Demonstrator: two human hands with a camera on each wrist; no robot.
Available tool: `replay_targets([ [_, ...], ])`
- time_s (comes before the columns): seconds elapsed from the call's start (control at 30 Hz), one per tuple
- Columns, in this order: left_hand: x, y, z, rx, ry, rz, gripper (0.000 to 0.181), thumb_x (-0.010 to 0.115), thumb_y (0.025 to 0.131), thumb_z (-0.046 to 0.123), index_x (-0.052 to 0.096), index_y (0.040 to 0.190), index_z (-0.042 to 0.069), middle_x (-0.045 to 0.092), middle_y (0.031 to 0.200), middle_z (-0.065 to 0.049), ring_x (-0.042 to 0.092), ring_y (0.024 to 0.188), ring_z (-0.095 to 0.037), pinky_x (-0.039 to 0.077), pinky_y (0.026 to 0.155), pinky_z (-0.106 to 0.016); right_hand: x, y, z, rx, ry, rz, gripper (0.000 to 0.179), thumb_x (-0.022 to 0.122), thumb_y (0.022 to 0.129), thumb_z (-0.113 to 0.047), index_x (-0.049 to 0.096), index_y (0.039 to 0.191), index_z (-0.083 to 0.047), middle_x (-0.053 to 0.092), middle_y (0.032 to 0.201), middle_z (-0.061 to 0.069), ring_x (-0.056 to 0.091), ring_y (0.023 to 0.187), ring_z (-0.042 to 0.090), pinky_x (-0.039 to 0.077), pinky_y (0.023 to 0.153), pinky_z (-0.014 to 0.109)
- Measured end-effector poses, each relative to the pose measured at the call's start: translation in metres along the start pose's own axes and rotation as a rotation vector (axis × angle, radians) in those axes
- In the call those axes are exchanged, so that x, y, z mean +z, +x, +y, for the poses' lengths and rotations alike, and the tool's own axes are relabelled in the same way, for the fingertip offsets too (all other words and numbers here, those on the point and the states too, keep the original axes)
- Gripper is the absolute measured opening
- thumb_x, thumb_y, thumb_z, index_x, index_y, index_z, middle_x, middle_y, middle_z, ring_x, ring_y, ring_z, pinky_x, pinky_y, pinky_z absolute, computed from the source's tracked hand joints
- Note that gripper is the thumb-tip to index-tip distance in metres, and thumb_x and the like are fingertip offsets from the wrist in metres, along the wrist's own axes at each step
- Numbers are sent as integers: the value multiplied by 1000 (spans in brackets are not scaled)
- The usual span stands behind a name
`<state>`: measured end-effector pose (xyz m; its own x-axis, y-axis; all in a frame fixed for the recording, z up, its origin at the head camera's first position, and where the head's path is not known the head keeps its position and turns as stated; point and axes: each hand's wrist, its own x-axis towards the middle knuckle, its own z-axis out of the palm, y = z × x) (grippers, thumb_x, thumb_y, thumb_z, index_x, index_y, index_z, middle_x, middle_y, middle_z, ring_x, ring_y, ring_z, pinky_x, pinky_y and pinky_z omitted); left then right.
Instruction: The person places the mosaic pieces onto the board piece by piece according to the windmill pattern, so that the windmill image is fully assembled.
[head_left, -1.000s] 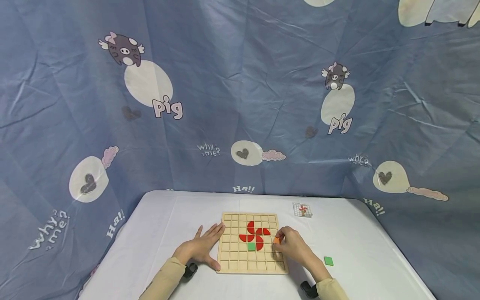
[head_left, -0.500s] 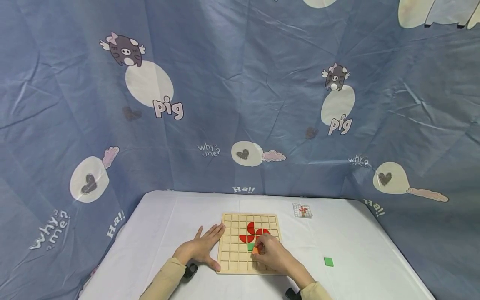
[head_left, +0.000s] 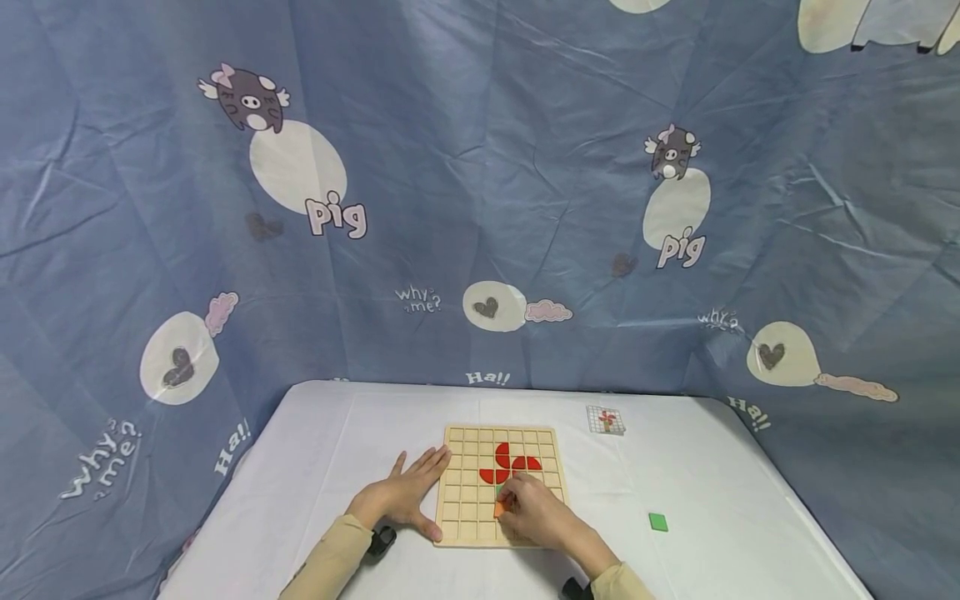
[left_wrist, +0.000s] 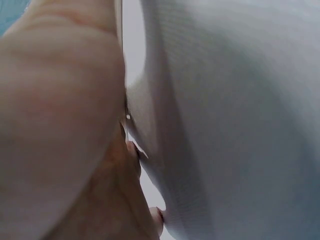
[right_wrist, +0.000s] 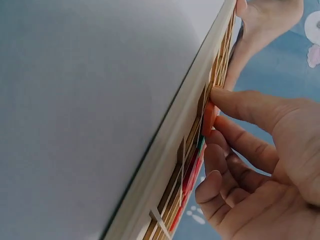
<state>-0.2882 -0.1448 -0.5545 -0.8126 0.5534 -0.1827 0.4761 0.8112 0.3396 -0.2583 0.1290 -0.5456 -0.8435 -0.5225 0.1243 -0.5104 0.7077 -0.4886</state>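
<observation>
A wooden grid board (head_left: 468, 533) lies on the white table, bearing red rounded pieces (head_left: 503, 455) set like pinwheel blades. My right hand (head_left: 536, 508) pinches an orange tile (head_left: 498, 510) between thumb and forefinger, low over a cell just in front of a partly covered green square tile (head_left: 499, 492). In the right wrist view the orange tile (right_wrist: 209, 119) stands tilted at the grid's ridges, the other fingers curled below it. My left hand (head_left: 405, 493) lies spread at the board's left edge, fingertips and thumb touching its frame. The left wrist view shows mostly blurred hand (left_wrist: 60, 110) and white cloth.
A loose green square tile (head_left: 657, 522) lies on the table right of the board. A small card (head_left: 605, 420) with a printed grid and red pinwheel picture sits behind it to the right. Blue printed curtain (head_left: 480, 208) encloses the table's back and sides.
My right hand has carried the orange tile leftward from the board's right edge to a cell in front of the green tile. The left hand has stayed in place.
</observation>
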Motion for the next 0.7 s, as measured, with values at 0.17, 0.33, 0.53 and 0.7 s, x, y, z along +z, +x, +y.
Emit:
replay_targets([
  [0.17,0,0,0,-2,0,3,136,74,54,71,8,156,9,5,164,-9,7,151,-31,-1,117,-65,-3,0,3,-12,1,2,18,78,81,-18,68,94,-11,59,88,-7,52,77,1,48,64,16],
  [0.33,0,1,0,3,0,2,136,74,55,71,7,156,8,5,164,-10,7,151,-32,-1,117,-65,-4,0,8,-5,24,-18,15,77,81,-20,70,94,-15,60,87,-10,51,75,-1,46,64,15],
  [0.53,0,1,0,1,1,5,136,74,54,71,7,156,9,5,164,-10,6,151,-31,-1,117,-65,-4,-2,10,-25,38,-23,14,76,83,-20,71,96,-16,62,91,-9,53,77,-1,48,65,15],
  [0.7,0,1,0,7,-11,4,136,74,53,69,8,156,8,4,164,-10,5,151,-31,-2,117,-66,-6,-2,10,-45,27,-33,13,75,84,-19,72,96,-15,63,91,-9,56,79,0,50,68,16],
])
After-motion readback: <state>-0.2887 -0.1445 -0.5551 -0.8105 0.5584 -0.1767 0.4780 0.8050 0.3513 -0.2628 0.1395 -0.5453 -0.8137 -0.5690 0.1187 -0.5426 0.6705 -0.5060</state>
